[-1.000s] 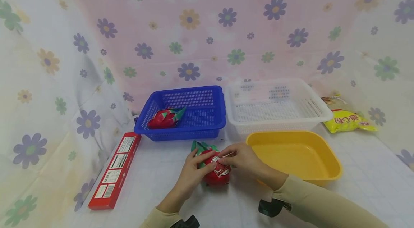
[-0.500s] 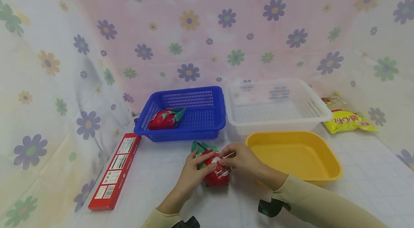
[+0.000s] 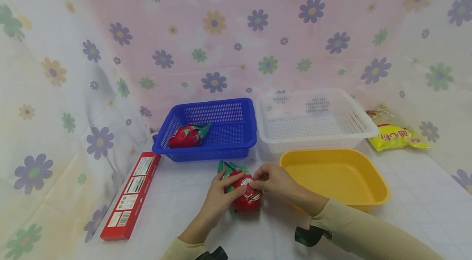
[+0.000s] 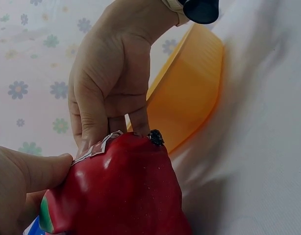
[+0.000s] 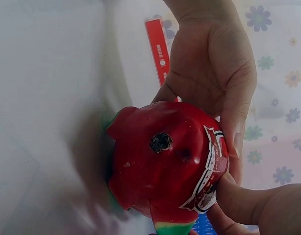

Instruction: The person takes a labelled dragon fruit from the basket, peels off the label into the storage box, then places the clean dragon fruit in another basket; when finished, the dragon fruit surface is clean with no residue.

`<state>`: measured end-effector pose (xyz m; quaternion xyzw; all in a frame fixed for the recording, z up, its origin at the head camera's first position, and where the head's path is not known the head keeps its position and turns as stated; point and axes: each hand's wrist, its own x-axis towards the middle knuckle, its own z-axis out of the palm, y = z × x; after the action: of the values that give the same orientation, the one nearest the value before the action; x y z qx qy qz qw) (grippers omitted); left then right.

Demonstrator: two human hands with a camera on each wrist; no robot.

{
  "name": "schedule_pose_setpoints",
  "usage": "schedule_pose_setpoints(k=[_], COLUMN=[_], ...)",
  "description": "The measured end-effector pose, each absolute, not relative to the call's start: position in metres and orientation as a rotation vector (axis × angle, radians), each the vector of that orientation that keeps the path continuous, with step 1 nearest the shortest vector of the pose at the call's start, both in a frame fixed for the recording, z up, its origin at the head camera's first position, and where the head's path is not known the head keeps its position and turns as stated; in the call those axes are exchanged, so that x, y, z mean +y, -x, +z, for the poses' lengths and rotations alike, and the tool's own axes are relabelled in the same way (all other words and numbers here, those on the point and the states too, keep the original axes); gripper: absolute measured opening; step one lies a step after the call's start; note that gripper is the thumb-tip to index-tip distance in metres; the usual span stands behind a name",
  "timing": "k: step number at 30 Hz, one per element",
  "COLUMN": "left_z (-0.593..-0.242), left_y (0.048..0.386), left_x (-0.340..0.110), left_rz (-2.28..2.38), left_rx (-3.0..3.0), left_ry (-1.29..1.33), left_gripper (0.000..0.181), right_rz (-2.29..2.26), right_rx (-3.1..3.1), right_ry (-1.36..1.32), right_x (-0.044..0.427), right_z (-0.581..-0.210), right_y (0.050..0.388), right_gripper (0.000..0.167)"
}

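A red dragon fruit (image 3: 243,206) with green leaf tips stands on the white cloth in front of the baskets. My left hand (image 3: 216,195) grips it from the left, its thumb beside a red and white label (image 3: 253,195). From the other side my right hand (image 3: 278,181) has thumb and index finger pinched at the label's upper edge. In the right wrist view the fruit's dark stem end (image 5: 161,142) faces the camera, and the right thumb (image 5: 234,193) presses by the label. How firmly the label sticks cannot be told. The left wrist view shows the fruit's smooth red side (image 4: 126,191).
A blue basket (image 3: 206,154) behind holds a second dragon fruit (image 3: 184,137). Right of it stand a white basket (image 3: 313,144) and a yellow tub (image 3: 332,178) near my right forearm. A long red box (image 3: 130,196) lies left; a yellow bag (image 3: 394,137) lies far right.
Both hands stay at the dragon fruit in almost the same pose. Only a slight shift of the head view shows.
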<state>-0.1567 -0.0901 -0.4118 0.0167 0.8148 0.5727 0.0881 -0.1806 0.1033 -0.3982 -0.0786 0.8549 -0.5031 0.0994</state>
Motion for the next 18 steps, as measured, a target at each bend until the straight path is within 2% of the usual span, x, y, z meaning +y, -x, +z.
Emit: schedule_pose_setpoints(k=[18], left_z=[-0.4127], left_y=[0.1563], left_x=[-0.0897], left_rz=[1.694], left_rx=[2.456], left_ry=[-0.062], left_gripper=[0.045], right_rz=[-1.549], right_rx=[2.414], right_ry=[0.175], right_x=[0.101], right_z=[-0.3972], right_y=[0.1846], right_gripper=[0.017])
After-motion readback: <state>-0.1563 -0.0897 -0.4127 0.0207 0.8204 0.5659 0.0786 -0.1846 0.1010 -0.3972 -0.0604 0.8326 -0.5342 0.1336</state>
